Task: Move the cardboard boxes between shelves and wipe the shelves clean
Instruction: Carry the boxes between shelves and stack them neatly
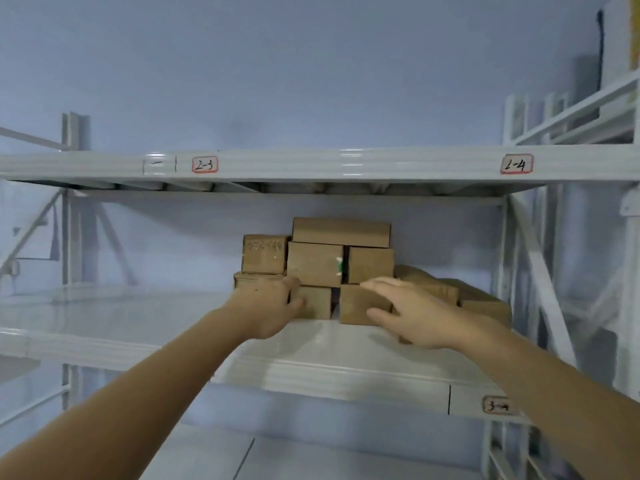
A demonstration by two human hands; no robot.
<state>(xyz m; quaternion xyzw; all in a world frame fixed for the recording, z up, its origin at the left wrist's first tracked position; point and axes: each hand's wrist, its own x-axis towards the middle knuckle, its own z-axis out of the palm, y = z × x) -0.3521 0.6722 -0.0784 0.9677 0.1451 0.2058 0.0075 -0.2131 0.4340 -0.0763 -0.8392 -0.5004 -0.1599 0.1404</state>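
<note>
Several brown cardboard boxes (315,263) are stacked in a pile on the middle white shelf (311,362), toward its right half. My left hand (268,306) grips the left side of a bottom-row box (317,303), thumb on its front face. My right hand (412,315) reaches over the neighbouring bottom box (355,304), fingers straight on its top and thumb at its front, not closed around it. More boxes (485,303) lie flatter to the right, partly hidden behind my right hand.
The upper shelf beam (346,164) carries labels 2-3 and 2-4 just above the pile. The left half of the middle shelf (104,313) is bare. A lower shelf (311,459) shows below. Another rack (571,112) stands at the right.
</note>
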